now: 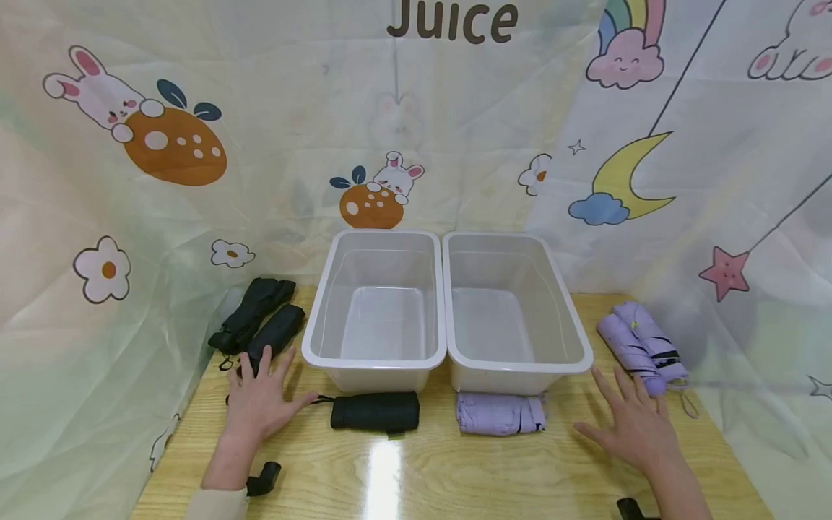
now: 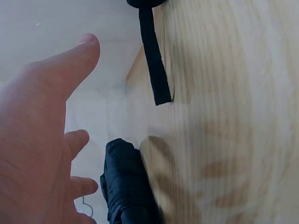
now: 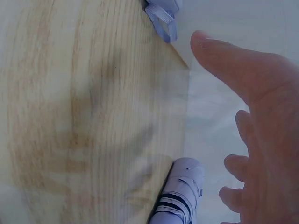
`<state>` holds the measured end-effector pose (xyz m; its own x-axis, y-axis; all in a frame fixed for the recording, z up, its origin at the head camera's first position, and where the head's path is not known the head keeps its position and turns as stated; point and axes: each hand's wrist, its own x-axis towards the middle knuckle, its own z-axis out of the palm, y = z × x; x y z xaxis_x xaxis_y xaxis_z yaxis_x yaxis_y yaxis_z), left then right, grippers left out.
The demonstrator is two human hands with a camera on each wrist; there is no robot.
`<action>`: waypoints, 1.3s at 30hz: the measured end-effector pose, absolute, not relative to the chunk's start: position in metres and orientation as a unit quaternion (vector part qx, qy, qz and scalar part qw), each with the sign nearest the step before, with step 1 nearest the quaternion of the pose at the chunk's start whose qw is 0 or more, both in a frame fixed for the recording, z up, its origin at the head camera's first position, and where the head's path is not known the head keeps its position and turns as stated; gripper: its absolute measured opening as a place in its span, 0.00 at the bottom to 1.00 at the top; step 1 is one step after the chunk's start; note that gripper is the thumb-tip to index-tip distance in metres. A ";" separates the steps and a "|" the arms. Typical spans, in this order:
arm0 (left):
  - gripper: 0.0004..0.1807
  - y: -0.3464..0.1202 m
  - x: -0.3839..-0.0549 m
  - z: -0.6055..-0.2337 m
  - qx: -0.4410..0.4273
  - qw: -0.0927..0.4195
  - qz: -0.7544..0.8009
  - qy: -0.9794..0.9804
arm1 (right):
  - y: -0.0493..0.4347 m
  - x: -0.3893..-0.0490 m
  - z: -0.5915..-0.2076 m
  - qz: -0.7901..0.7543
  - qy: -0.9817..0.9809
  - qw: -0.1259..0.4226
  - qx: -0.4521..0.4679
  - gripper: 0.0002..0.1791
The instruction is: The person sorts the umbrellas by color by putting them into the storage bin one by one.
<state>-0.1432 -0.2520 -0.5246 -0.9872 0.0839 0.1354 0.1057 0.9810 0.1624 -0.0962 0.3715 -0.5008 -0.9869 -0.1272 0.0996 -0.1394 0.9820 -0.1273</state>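
My left hand (image 1: 256, 406) hovers at the left with its fingers spread, nearest to two folded black umbrellas (image 1: 281, 330). In the left wrist view, one black umbrella (image 2: 128, 184) lies past the fingertips, and a black strap (image 2: 154, 60) shows above. Another folded black umbrella (image 1: 375, 412) lies in front of the left bin. My right hand (image 1: 640, 431), also spread and holding nothing, is beside two folded lilac umbrellas (image 1: 625, 345); the right wrist view shows one lilac umbrella (image 3: 180, 189) beyond its fingers. A third lilac umbrella (image 1: 499, 414) lies before the right bin.
Two white plastic bins, a left bin (image 1: 438, 303) and a right bin (image 1: 572, 332), stand side by side at the back of the wooden table (image 1: 455, 477). Nothing lies inside them. A cartoon-printed cloth (image 1: 286, 130) hangs behind and along both sides.
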 end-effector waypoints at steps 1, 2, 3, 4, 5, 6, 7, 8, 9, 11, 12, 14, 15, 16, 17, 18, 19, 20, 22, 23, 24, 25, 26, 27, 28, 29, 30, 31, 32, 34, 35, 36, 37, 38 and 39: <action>0.55 -0.252 -0.143 -0.525 -0.048 0.065 -0.085 -0.993 | 0.371 -0.096 -0.501 0.067 -0.995 0.043 0.066 0.60; 0.55 -0.252 -0.143 -0.525 -0.048 0.064 -0.085 -0.993 | 0.371 -0.096 -0.501 0.067 -0.995 0.042 0.066 0.60; 0.56 -0.252 -0.143 -0.525 -0.048 0.065 -0.085 -0.993 | 0.371 -0.096 -0.501 0.067 -0.995 0.040 0.065 0.60; 0.56 -0.252 -0.142 -0.526 -0.048 0.066 -0.084 -0.993 | 0.371 -0.096 -0.500 0.068 -0.995 0.037 0.065 0.59; 0.56 -0.252 -0.142 -0.526 -0.047 0.066 -0.084 -0.993 | 0.371 -0.096 -0.500 0.068 -0.995 0.033 0.064 0.59; 0.56 -0.252 -0.141 -0.526 -0.046 0.067 -0.084 -0.993 | 0.371 -0.096 -0.500 0.067 -0.995 0.031 0.064 0.59; 0.56 -0.252 -0.141 -0.526 -0.045 0.067 -0.084 -0.993 | 0.371 -0.096 -0.500 0.066 -0.995 0.033 0.065 0.59; 0.56 -0.252 -0.141 -0.526 -0.045 0.067 -0.083 -0.993 | 0.372 -0.097 -0.500 0.062 -0.995 0.037 0.067 0.58; 0.56 -0.252 -0.140 -0.526 -0.044 0.067 -0.082 -0.993 | 0.373 -0.097 -0.500 0.062 -0.995 0.040 0.069 0.58; 0.56 -0.252 -0.140 -0.525 -0.043 0.065 -0.082 -0.994 | 0.375 -0.100 -0.500 0.059 -0.994 0.051 0.074 0.59; 0.56 -0.252 -0.140 -0.525 -0.043 0.064 -0.082 -0.994 | 0.376 -0.101 -0.499 0.060 -0.994 0.058 0.077 0.59; 0.55 -0.252 -0.139 -0.525 -0.043 0.061 -0.084 -0.994 | 0.379 -0.105 -0.498 0.064 -0.992 0.073 0.084 0.58; 0.55 -0.253 -0.139 -0.525 -0.042 0.059 -0.087 -0.994 | 0.381 -0.107 -0.497 0.071 -0.990 0.079 0.087 0.58; 0.55 -0.253 -0.139 -0.525 -0.040 0.057 -0.089 -0.994 | 0.383 -0.111 -0.496 0.077 -0.989 0.090 0.092 0.57; 0.54 -0.253 -0.138 -0.525 -0.039 0.055 -0.091 -0.994 | 0.384 -0.114 -0.494 0.086 -0.986 0.101 0.098 0.57; 0.54 -0.253 -0.138 -0.525 -0.038 0.052 -0.095 -0.993 | 0.386 -0.117 -0.492 0.101 -0.983 0.110 0.103 0.56; 0.54 -0.253 -0.137 -0.525 -0.038 0.049 -0.098 -0.993 | 0.387 -0.121 -0.488 0.119 -0.980 0.118 0.109 0.54; 0.54 -0.254 -0.137 -0.525 -0.038 0.047 -0.102 -0.993 | 0.389 -0.124 -0.484 0.140 -0.976 0.122 0.114 0.52; 0.53 -0.254 -0.135 -0.525 -0.039 0.044 -0.108 -0.992 | 0.391 -0.130 -0.475 0.195 -0.966 0.123 0.121 0.47; 0.53 -0.254 -0.135 -0.526 -0.040 0.043 -0.111 -0.992 | 0.391 -0.133 -0.469 0.223 -0.960 0.118 0.123 0.44; 0.52 -0.254 -0.134 -0.526 -0.041 0.043 -0.113 -0.992 | 0.391 -0.137 -0.463 0.251 -0.953 0.114 0.125 0.41; 0.52 -0.254 -0.134 -0.527 -0.042 0.044 -0.114 -0.992 | 0.390 -0.140 -0.458 0.276 -0.946 0.110 0.126 0.39; 0.52 -0.254 -0.133 -0.527 -0.041 0.044 -0.114 -0.992 | 0.389 -0.144 -0.453 0.297 -0.940 0.106 0.127 0.36; 0.52 -0.254 -0.133 -0.528 -0.041 0.044 -0.115 -0.992 | 0.388 -0.148 -0.448 0.316 -0.934 0.102 0.129 0.35; 0.52 -0.254 -0.133 -0.529 -0.040 0.044 -0.114 -0.992 | 0.386 -0.152 -0.444 0.328 -0.931 0.099 0.129 0.34; 0.52 -0.254 -0.132 -0.529 -0.039 0.045 -0.114 -0.992 | 0.384 -0.156 -0.440 0.343 -0.926 0.091 0.130 0.34; 0.52 -0.254 -0.132 -0.530 -0.039 0.044 -0.115 -0.992 | 0.382 -0.161 -0.436 0.359 -0.920 0.085 0.130 0.33; 0.51 -0.254 -0.132 -0.530 -0.038 0.043 -0.116 -0.992 | 0.381 -0.165 -0.433 0.371 -0.917 0.076 0.127 0.34; 0.51 -0.255 -0.131 -0.531 -0.039 0.043 -0.116 -0.992 | 0.379 -0.170 -0.431 0.383 -0.913 0.066 0.123 0.34; 0.51 -0.255 -0.131 -0.531 -0.040 0.043 -0.121 -0.991 | 0.377 -0.179 -0.428 0.407 -0.905 0.042 0.114 0.34; 0.50 -0.255 -0.131 -0.531 -0.041 0.044 -0.122 -0.991 | 0.376 -0.183 -0.427 0.417 -0.902 0.033 0.109 0.34; 0.50 -0.255 -0.130 -0.530 -0.042 0.044 -0.124 -0.990 | 0.374 -0.187 -0.427 0.427 -0.898 0.025 0.107 0.34; 0.50 -0.255 -0.130 -0.530 -0.043 0.045 -0.126 -0.990 | 0.373 -0.191 -0.427 0.435 -0.894 0.019 0.106 0.34; 0.49 -0.254 -0.130 -0.530 -0.043 0.046 -0.127 -0.990 | 0.372 -0.195 -0.428 0.444 -0.890 0.013 0.108 0.34; 0.48 -0.254 -0.130 -0.530 -0.043 0.046 -0.130 -0.989 | 0.371 -0.199 -0.429 0.448 -0.887 0.010 0.111 0.34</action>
